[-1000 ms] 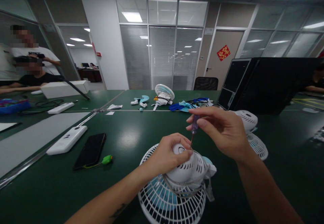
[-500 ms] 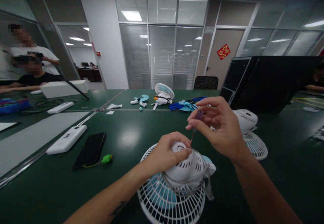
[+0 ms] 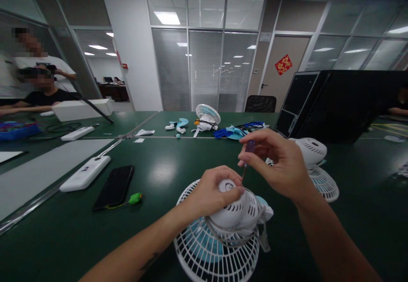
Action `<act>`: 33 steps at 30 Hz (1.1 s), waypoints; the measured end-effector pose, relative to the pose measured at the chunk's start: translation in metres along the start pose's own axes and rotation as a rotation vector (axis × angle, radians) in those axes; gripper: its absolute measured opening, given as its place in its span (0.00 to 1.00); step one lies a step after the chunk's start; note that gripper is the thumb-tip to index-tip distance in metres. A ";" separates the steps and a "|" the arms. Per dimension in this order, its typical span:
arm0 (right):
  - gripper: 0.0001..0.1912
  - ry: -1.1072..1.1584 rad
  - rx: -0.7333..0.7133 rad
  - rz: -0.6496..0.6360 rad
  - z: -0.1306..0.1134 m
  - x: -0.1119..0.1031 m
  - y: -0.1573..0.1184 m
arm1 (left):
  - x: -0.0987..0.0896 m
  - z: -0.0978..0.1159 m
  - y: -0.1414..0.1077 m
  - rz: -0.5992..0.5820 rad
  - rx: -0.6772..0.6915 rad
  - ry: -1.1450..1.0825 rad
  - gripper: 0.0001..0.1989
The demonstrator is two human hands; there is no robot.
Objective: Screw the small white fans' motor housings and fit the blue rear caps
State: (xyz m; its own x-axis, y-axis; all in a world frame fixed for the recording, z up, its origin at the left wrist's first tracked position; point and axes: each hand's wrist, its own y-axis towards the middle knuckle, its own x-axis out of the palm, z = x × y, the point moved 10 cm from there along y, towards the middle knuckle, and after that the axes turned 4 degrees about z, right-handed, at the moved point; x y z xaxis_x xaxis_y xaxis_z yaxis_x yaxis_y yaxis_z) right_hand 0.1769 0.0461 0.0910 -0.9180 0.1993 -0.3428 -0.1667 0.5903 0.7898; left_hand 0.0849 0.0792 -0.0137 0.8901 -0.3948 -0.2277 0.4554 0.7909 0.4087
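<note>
The white desk fan [image 3: 234, 216] sits grille-down on the green bench [image 3: 159, 171], its motor housing uppermost and its cord [image 3: 223, 241] looped around the housing. The left hand [image 3: 213, 192] lies over the top of the fan, its grip clamped on the housing between thumb and fingers and covering part of it. The right hand [image 3: 283, 165] is above the fan, its grip pinched on a purple-handled screwdriver [image 3: 250, 146]; the shaft slants down to the housing beside the left fingertips, where the tip is too small to make out.

Right of the fan, a second fan [image 3: 309, 152] is partly hidden by the right hand, with a large black box-shaped unit [image 3: 347, 103] behind it. Beyond the fan are a third fan [image 3: 207, 118], a light-blue blade [image 3: 182, 123] and a blue pile [image 3: 234, 132] close behind the right hand's fingers. Left of the fan lie a smartphone [image 3: 114, 186], its green charm [image 3: 135, 198] and a white numbered case [image 3: 85, 173].
</note>
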 end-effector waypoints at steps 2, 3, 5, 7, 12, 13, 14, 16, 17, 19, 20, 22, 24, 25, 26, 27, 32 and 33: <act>0.09 -0.003 -0.014 -0.034 -0.003 0.002 -0.002 | 0.000 0.000 0.000 0.003 -0.008 -0.011 0.02; 0.09 0.008 -0.015 -0.057 -0.005 0.004 -0.003 | 0.000 -0.001 0.000 0.006 -0.013 -0.018 0.02; 0.10 0.038 -0.011 -0.081 -0.007 0.006 -0.004 | -0.001 -0.002 0.000 0.009 -0.027 -0.030 0.03; 0.06 0.061 0.001 -0.061 -0.007 0.005 -0.004 | 0.000 -0.002 0.000 0.002 -0.038 -0.036 0.03; 0.12 0.079 0.048 0.014 -0.002 -0.001 -0.003 | 0.000 -0.004 0.000 -0.009 -0.032 -0.041 0.02; 0.13 0.093 0.046 0.008 -0.002 -0.001 -0.003 | 0.000 -0.004 0.000 -0.008 -0.026 -0.039 0.02; 0.14 0.111 0.038 -0.014 -0.003 0.000 -0.004 | 0.000 -0.005 0.000 -0.005 -0.021 -0.040 0.02; 0.16 0.138 0.006 -0.078 -0.007 0.005 -0.005 | 0.000 -0.005 0.001 0.001 -0.014 -0.049 0.02; 0.15 0.138 -0.012 -0.099 -0.009 0.006 -0.005 | 0.000 -0.006 0.001 0.001 -0.012 -0.051 0.02; 0.14 0.107 -0.035 -0.099 -0.012 0.007 -0.005 | 0.001 -0.005 0.001 0.000 -0.009 -0.053 0.02; 0.13 0.086 -0.042 -0.086 -0.012 0.006 -0.005 | 0.001 -0.005 0.000 -0.003 -0.007 -0.051 0.02; 0.12 0.054 -0.049 -0.061 -0.013 0.004 -0.004 | 0.001 -0.004 0.000 -0.004 -0.004 -0.050 0.02; 0.11 0.040 -0.043 -0.051 -0.012 0.004 -0.003 | 0.001 -0.003 0.000 -0.005 -0.003 -0.050 0.02; 0.10 0.043 -0.035 -0.039 -0.011 0.003 -0.003 | 0.001 -0.003 0.000 -0.005 -0.003 -0.049 0.02; 0.09 0.052 -0.022 -0.025 -0.009 0.002 -0.003 | 0.001 -0.003 0.000 -0.005 -0.004 -0.048 0.02; 0.10 0.065 -0.007 -0.009 -0.007 0.001 -0.003 | 0.001 -0.003 0.000 -0.006 -0.004 -0.050 0.02; 0.16 0.093 0.045 0.004 0.002 0.000 -0.003 | 0.000 -0.005 0.000 0.002 0.002 -0.051 0.02; 0.18 0.079 0.033 -0.015 0.001 0.000 -0.003 | 0.000 -0.005 0.000 0.000 0.003 -0.049 0.02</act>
State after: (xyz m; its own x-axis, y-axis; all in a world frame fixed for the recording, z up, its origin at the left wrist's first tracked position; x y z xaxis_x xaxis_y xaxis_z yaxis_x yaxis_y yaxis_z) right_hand 0.1775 0.0451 0.0877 -0.9414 0.1288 -0.3117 -0.1695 0.6184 0.7673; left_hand 0.0852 0.0815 -0.0178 0.8901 -0.4169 -0.1841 0.4550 0.7895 0.4118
